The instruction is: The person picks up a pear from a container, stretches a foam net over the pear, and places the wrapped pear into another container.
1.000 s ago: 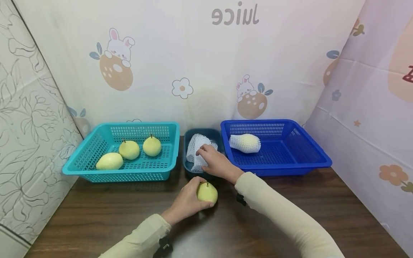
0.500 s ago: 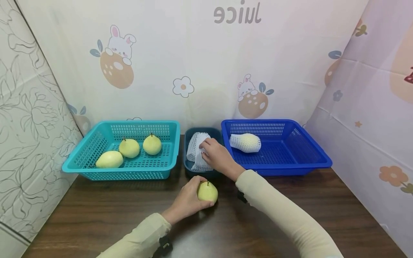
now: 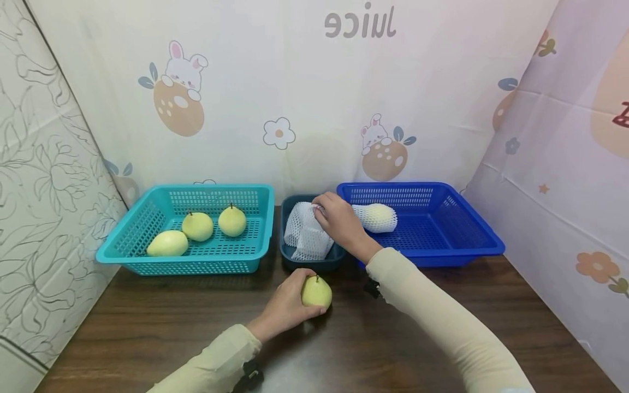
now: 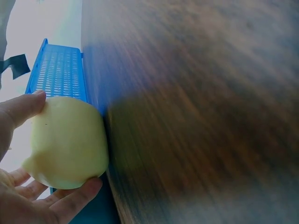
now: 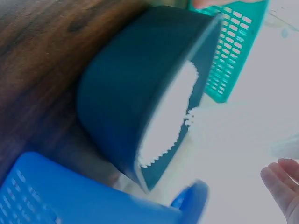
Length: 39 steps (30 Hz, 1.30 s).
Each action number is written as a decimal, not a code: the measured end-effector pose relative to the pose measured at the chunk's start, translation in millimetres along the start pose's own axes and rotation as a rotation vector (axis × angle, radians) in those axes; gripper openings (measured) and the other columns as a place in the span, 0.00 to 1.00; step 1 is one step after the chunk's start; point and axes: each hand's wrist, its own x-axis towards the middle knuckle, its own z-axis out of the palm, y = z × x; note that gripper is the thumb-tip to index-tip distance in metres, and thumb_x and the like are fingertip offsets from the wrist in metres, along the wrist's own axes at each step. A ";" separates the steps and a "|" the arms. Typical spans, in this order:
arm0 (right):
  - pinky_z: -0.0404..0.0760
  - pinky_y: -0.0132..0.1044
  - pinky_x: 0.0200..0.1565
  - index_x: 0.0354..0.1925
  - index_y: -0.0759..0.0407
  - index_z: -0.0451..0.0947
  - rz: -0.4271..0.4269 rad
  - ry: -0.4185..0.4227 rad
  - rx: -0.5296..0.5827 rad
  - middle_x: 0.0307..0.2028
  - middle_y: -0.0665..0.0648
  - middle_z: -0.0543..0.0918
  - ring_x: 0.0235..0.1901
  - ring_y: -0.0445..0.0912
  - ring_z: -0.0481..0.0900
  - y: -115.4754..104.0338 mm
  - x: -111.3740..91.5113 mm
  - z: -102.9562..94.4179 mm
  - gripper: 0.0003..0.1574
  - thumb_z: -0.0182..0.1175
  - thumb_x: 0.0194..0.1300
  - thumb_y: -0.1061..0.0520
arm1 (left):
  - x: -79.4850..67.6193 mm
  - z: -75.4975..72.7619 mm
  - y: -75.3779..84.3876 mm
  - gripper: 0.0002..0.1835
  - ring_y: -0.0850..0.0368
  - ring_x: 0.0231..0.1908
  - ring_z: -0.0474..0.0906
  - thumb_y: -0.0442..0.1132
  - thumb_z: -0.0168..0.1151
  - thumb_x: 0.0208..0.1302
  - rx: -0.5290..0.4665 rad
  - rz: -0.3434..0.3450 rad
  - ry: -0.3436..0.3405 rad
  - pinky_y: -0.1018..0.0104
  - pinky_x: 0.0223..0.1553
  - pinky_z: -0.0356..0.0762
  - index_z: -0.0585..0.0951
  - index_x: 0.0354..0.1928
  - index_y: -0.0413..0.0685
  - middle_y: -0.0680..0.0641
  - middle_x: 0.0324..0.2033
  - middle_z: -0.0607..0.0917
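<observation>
Left hand (image 3: 284, 305) clamped round a bare pear (image 3: 316, 293), right hand (image 3: 340, 221) pinching a white foam net (image 3: 314, 240).
The pear sits between the left thumb (image 4: 25, 108) and the curled fingers (image 4: 77, 200), thumb on the near side, fingers reaching round the far side, its stem end up; it is just in front of the dark tub (image 3: 307, 266), low at the wooden tabletop (image 3: 393, 338), though whether it touches the wood I cannot tell. The right thumb and fingers are together on the upper end of the net, which hangs below them at the tub's opening, beside the blue basket (image 3: 427, 253).
</observation>
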 end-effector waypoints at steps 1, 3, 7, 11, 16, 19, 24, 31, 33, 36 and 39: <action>0.79 0.40 0.41 0.41 0.65 0.80 0.006 0.007 0.018 0.37 0.59 0.81 0.35 0.48 0.78 -0.7 0.7 -3.5 0.08 0.58 0.66 0.62 | -0.1 0.0 0.2 0.35 0.55 0.43 0.74 0.48 0.76 0.47 0.001 0.002 0.000 0.58 0.42 0.75 0.70 0.55 0.46 0.49 0.48 0.76; 0.79 0.41 0.41 0.40 0.65 0.80 0.015 0.023 0.045 0.36 0.59 0.81 0.34 0.48 0.78 -2.2 2.1 -10.2 0.07 0.57 0.66 0.63 | -0.1 0.2 0.2 0.35 0.55 0.43 0.74 0.48 0.76 0.47 0.004 0.006 0.001 0.58 0.42 0.75 0.70 0.55 0.45 0.48 0.48 0.76; 0.79 0.42 0.39 0.40 0.65 0.80 0.022 0.038 0.085 0.36 0.60 0.82 0.33 0.48 0.78 -5.7 3.5 -23.3 0.07 0.57 0.65 0.63 | -0.1 0.8 -0.1 0.35 0.55 0.44 0.74 0.49 0.76 0.47 0.016 0.018 0.007 0.58 0.42 0.75 0.70 0.55 0.45 0.48 0.48 0.76; 0.80 0.41 0.40 0.40 0.66 0.80 0.017 0.043 0.101 0.36 0.60 0.83 0.34 0.48 0.80 -8.7 2.9 -35.7 0.07 0.57 0.65 0.64 | 0.3 0.9 0.4 0.36 0.54 0.44 0.73 0.52 0.74 0.48 0.042 0.002 0.007 0.56 0.41 0.75 0.70 0.56 0.46 0.48 0.49 0.76; 0.80 0.41 0.40 0.39 0.65 0.81 0.003 0.046 0.116 0.36 0.60 0.83 0.35 0.48 0.81 -14.4 0.1 -51.0 0.07 0.58 0.65 0.64 | 0.5 -2.4 1.1 0.38 0.54 0.47 0.73 0.62 0.68 0.51 0.066 -0.062 0.020 0.52 0.42 0.74 0.70 0.59 0.50 0.48 0.52 0.76; 0.81 0.40 0.39 0.40 0.65 0.81 0.001 0.040 0.122 0.36 0.59 0.84 0.35 0.47 0.81 -19.0 -3.1 -60.4 0.06 0.59 0.65 0.64 | 0.5 -8.5 1.0 0.35 0.54 0.53 0.72 0.64 0.59 0.59 0.052 -0.073 0.043 0.50 0.49 0.72 0.69 0.61 0.50 0.48 0.56 0.75; 0.81 0.38 0.35 0.39 0.65 0.81 -0.014 0.035 0.124 0.34 0.58 0.83 0.32 0.45 0.80 -26.2 -9.9 -73.2 0.06 0.60 0.64 0.64 | 4.4 -24.4 3.0 0.28 0.51 0.59 0.69 0.56 0.46 0.72 -0.041 -0.024 0.140 0.50 0.57 0.68 0.68 0.63 0.43 0.45 0.59 0.74; 0.82 0.35 0.31 0.37 0.66 0.81 -0.026 0.016 0.158 0.34 0.58 0.84 0.32 0.45 0.81 -33.5 -20.5 -83.7 0.05 0.62 0.61 0.66 | 21.2 -44.9 9.5 0.23 0.48 0.58 0.70 0.45 0.42 0.76 -0.221 -0.039 0.242 0.50 0.57 0.68 0.67 0.63 0.37 0.39 0.58 0.74; 0.82 0.34 0.31 0.37 0.65 0.81 -0.019 0.010 0.166 0.34 0.58 0.84 0.32 0.44 0.81 -36.0 -23.4 -85.8 0.05 0.62 0.61 0.66 | 26.3 -48.5 10.9 0.23 0.48 0.59 0.69 0.45 0.41 0.76 -0.268 -0.064 0.243 0.50 0.58 0.67 0.67 0.64 0.37 0.39 0.58 0.74; 0.81 0.33 0.30 0.37 0.65 0.81 -0.020 0.001 0.185 0.34 0.58 0.84 0.32 0.44 0.81 -39.3 -27.2 -88.0 0.05 0.63 0.61 0.65 | 32.4 -51.4 12.5 0.23 0.48 0.57 0.69 0.45 0.40 0.76 -0.302 -0.109 0.233 0.50 0.57 0.67 0.68 0.63 0.37 0.41 0.57 0.74; 0.81 0.32 0.30 0.37 0.65 0.81 -0.033 -0.008 0.198 0.34 0.57 0.84 0.31 0.43 0.81 -42.0 -30.0 -88.7 0.04 0.62 0.61 0.65 | 36.6 -52.1 14.8 0.23 0.47 0.54 0.69 0.47 0.38 0.76 -0.330 -0.170 0.205 0.50 0.55 0.69 0.70 0.61 0.37 0.41 0.53 0.73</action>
